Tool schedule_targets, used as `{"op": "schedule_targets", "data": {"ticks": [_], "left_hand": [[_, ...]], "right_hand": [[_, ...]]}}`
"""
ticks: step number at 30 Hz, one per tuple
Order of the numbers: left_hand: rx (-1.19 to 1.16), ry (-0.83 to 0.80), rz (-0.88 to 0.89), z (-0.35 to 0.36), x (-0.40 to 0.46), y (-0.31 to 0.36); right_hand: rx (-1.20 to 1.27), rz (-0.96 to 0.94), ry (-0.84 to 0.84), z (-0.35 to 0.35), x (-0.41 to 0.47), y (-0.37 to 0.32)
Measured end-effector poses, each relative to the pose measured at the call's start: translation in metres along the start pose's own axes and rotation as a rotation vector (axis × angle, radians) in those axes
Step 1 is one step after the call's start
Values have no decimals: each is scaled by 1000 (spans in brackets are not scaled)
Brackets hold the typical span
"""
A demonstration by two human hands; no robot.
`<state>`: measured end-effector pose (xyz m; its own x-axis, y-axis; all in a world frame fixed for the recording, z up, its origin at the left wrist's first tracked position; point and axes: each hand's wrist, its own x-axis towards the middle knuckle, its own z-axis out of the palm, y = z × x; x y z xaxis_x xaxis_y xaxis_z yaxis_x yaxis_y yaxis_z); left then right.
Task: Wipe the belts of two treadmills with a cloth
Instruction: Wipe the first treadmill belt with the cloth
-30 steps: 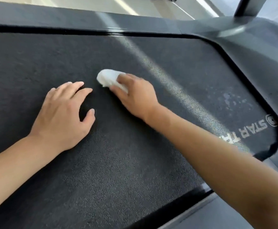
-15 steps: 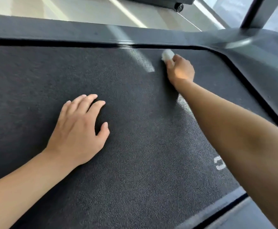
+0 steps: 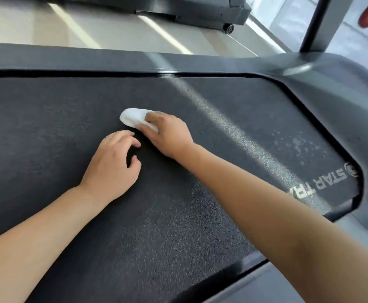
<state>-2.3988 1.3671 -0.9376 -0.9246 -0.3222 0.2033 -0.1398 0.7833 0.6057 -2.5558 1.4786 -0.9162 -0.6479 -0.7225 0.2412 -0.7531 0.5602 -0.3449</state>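
The dark textured treadmill belt (image 3: 47, 132) fills most of the head view. My right hand (image 3: 170, 136) grips a small folded white cloth (image 3: 132, 118) and presses it onto the middle of the belt. My left hand (image 3: 113, 165) rests on the belt just below and left of the cloth, fingers loosely bent and holding nothing. Its fingertips lie close to my right hand. A second treadmill's base (image 3: 178, 9) stands across the floor at the top.
A grey side rail (image 3: 91, 60) runs along the belt's far edge. The grey motor cover (image 3: 342, 110) and a black upright post (image 3: 314, 22) sit at the right. White lettering (image 3: 322, 182) marks the belt's right end. Pale floor (image 3: 91, 29) lies beyond.
My right hand has drawn the cloth back from the belt's far edge to the middle, close to my left hand. The left hand stays resting on the belt, its fingers now more bent.
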Motion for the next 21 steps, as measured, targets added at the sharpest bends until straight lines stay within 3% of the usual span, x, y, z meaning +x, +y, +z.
{"op": "schedule_targets", "data": {"ticks": [5, 10, 13, 21], "left_hand": [[204, -185, 144, -17, -27, -11], [238, -226, 181, -28, -39, -19], [216, -215, 191, -27, -38, -20], [153, -213, 244, -32, -29, -31]], "right_hand": [[-20, 34, -12, -26, -55, 30], [-135, 377, 101, -54, -96, 63], [-185, 499, 152, -47, -117, 35], [-29, 210, 18, 0, -160, -104]]}}
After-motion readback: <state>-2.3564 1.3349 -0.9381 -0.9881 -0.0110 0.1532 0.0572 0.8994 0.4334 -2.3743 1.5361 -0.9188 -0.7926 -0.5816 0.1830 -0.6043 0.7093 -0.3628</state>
